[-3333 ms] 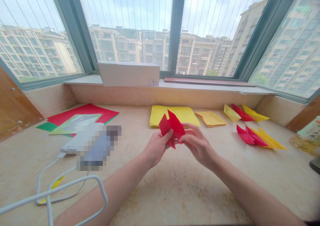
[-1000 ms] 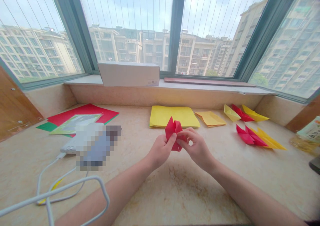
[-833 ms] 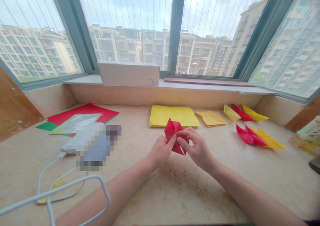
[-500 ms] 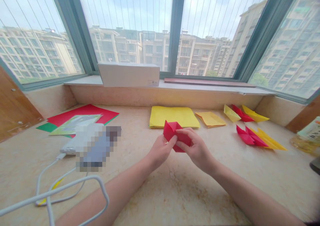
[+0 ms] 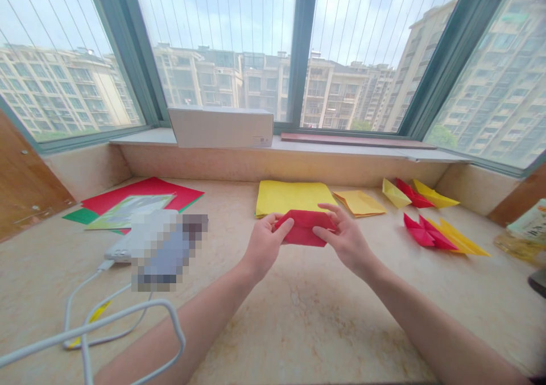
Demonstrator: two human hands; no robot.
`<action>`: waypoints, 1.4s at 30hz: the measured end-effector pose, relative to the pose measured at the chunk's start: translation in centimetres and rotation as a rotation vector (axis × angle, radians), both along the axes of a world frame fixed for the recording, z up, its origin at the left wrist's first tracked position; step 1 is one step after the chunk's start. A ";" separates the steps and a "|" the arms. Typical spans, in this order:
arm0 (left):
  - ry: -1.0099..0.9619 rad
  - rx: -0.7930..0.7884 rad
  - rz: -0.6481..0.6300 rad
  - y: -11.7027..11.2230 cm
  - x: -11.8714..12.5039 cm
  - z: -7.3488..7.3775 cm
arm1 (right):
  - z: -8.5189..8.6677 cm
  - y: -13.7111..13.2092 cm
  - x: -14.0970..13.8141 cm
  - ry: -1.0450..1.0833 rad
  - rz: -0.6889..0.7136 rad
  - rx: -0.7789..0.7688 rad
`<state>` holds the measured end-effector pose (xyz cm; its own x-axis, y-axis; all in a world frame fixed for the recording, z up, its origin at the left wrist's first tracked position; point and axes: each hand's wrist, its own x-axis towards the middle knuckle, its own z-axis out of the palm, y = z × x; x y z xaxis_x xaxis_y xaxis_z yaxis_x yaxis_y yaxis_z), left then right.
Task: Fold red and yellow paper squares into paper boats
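Note:
A folded red paper [image 5: 303, 228] is stretched out wide and flat between both hands, just above the marble counter [image 5: 298, 317]. My left hand [image 5: 262, 245] pinches its left end between thumb and fingers. My right hand [image 5: 347, 237] grips its right end, fingers curled over the top edge. Right behind the paper lies a stack of yellow sheets [image 5: 290, 194].
Folded red and yellow paper boats [image 5: 430, 231] lie at the right, more of these boats [image 5: 412, 193] sit near the wall, and a folded orange sheet [image 5: 358, 201] lies beside the stack. Red and green sheets [image 5: 140, 194] lie at left, next to a blurred device with white cables [image 5: 85, 317]. A white box [image 5: 219, 126] stands on the sill.
The red paper stood up in pointed flaps between my hands; now both hands have pulled apart and moved slightly forward, flattening it into a wide low shape.

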<state>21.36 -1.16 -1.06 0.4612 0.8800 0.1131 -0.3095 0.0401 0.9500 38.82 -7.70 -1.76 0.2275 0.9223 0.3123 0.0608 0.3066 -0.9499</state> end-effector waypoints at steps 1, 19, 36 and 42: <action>0.004 -0.004 -0.010 -0.1 0.0 0.1 | 0.2 0.0 0.1 0.048 0.005 -0.005; 0.182 0.123 -0.229 -0.1 -0.4 0.2 | 0.7 0.7 2.9 0.116 -0.082 -0.009; 0.228 0.138 -0.197 -0.6 0.0 -0.4 | 0.5 0.1 1.1 0.124 -0.001 -0.141; 0.308 0.246 -0.348 -1.1 0.0 -1.1 | 0.3 -0.1 0.0 -0.048 -0.027 -0.034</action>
<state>21.38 -2.25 -2.21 0.7657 0.6336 0.1103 -0.0229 -0.1445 0.9892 38.77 -7.81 -1.51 0.2384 0.9262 0.2919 0.1142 0.2718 -0.9556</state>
